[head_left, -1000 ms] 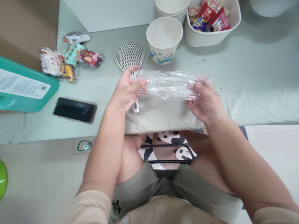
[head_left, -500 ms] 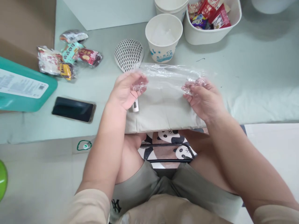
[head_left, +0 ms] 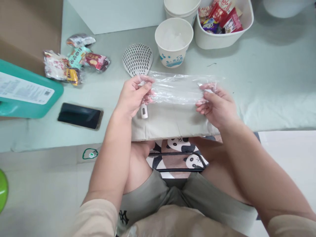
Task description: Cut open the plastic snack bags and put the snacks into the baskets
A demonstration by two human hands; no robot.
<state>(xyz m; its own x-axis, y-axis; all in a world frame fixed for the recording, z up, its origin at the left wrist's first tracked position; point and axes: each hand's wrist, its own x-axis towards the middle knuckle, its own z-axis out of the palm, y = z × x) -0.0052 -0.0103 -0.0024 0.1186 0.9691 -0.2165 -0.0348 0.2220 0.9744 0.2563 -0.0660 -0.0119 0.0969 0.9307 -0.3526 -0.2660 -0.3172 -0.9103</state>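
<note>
A clear plastic film (head_left: 176,87), perhaps a thin bag, is stretched between my two hands above the table. My left hand (head_left: 137,93) pinches its left end between thumb and fingers. At the other end, my right hand (head_left: 214,102) grips the film, its thumb pressed against the fingers. Under the left hand lies a white perforated skimmer (head_left: 137,59); its handle is partly hidden, with the tip showing below the fingers. Just beyond the film stands a white paper cup (head_left: 174,42) with blue print, holding something whitish and translucent.
More stacked paper cups (head_left: 182,8) and a white bin (head_left: 223,41) of wrapped snacks stand at the back. To the left are several snack packets (head_left: 76,61), a phone (head_left: 80,116) and a teal container (head_left: 29,90). The table's front edge runs above my lap.
The film has been spread taller and flatter between my hands, its lower edge now further down. My fingers have shifted on both ends. The view has moved slightly.
</note>
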